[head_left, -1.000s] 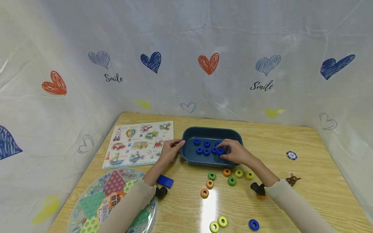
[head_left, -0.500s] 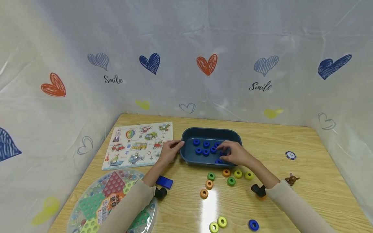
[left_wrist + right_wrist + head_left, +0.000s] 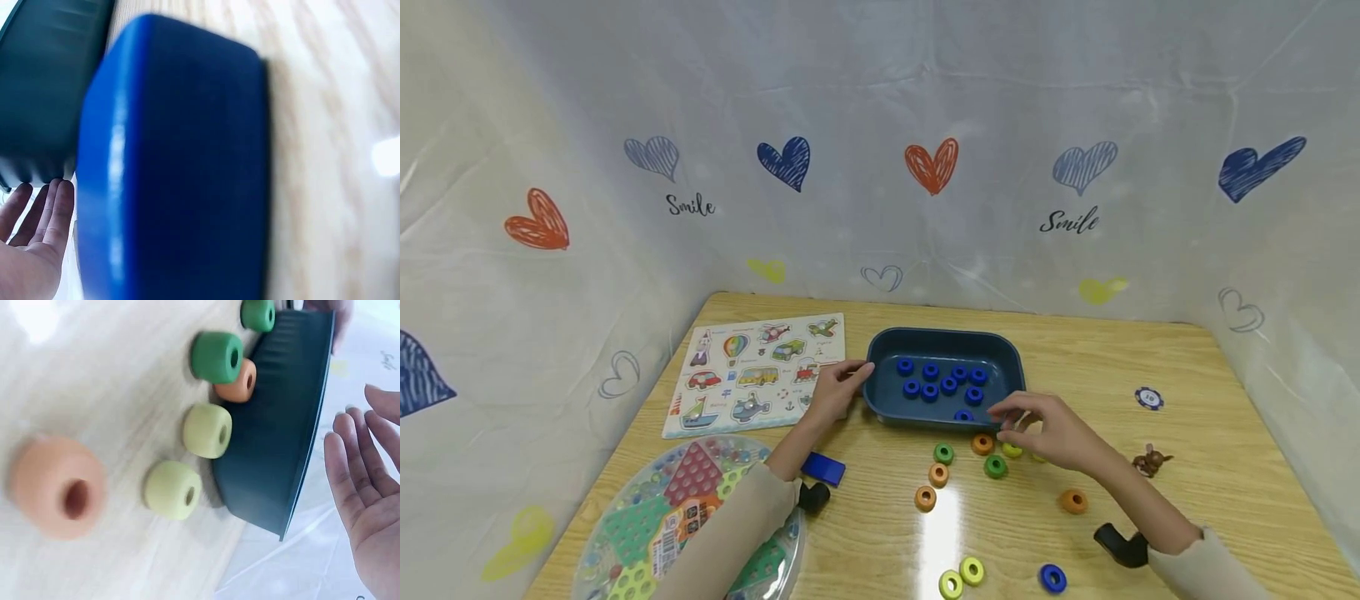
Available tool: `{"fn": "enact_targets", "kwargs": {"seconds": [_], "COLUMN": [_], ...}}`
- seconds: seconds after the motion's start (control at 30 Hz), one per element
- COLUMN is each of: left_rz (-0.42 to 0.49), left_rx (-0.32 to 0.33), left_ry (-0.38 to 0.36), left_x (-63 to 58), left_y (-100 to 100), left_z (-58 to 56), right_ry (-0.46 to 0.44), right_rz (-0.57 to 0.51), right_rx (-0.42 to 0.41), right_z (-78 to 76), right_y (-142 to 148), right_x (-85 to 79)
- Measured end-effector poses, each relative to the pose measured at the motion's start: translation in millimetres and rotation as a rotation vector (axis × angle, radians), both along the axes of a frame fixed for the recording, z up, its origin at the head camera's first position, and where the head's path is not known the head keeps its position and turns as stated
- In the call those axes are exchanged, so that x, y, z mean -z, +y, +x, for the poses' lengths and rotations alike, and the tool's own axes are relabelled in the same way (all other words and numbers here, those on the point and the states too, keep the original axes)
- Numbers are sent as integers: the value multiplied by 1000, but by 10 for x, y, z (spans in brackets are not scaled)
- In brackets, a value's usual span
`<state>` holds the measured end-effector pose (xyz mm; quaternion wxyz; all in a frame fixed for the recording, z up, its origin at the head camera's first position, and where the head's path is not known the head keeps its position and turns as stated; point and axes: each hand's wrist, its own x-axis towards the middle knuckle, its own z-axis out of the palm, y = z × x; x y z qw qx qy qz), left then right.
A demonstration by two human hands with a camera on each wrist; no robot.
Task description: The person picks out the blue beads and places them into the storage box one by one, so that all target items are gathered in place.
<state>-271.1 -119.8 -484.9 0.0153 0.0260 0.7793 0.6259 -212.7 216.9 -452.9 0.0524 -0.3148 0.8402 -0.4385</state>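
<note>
A dark blue-green tray (image 3: 1000,354) stands mid-table, holding several blue beads (image 3: 930,372). One blue bead (image 3: 963,414) lies by its near wall, partly hidden by the rim. My left hand (image 3: 833,392) touches the tray's left end; its fingers (image 3: 59,212) look straight against the wall in the left wrist view. My right hand (image 3: 1048,429) hovers just off the tray's near right corner, fingers loosely bent with nothing between them. Beneath and beside it are green beads (image 3: 996,466), orange beads (image 3: 982,444) and yellow beads (image 3: 207,430), the yellow ones partly covered in the head view.
A vehicle puzzle board (image 3: 752,375) and a round marble game board (image 3: 677,517) lie left, beside a blue block (image 3: 823,468). Nearer are two yellow beads (image 3: 972,571) and a blue bead (image 3: 1052,578). A poker chip (image 3: 1148,399) and a brown animal figure (image 3: 1151,461) lie right.
My right hand has let go of a blue bead inside the tray and moved out to the right, over the near corner. The left hand stays at the tray's left end.
</note>
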Motion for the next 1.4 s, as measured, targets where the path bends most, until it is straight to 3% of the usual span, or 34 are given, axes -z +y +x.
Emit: {"fn": "enact_targets", "kwargs": {"seconds": [0.2,0.47,0.6,0.87,1.1,1.4], "left_rz": [1,0,-12,-27,-30,0], "left_rx": [2,7,-2,-26,-7,0], "left_ry": [1,4,7,6,25,18], "left_x": [6,0,-6,-29,-13,1], "left_y": [-1,-6,-2,20,23,-2], "left_z": [-5,-18,-19,-7,-12,-16], "right_ry": [-71,-225,-271,-464,-460,-311], "right_rz": [-56,-129,-122,-110,-125,-132], "right_rx": [-47,-88,-99,-151,-167,-221], "right_z": [333,739,878,1027,1087,1123], "right_y": [99,240,327,429,445,455], "right_x": [78,352,453,529,600,685]}}
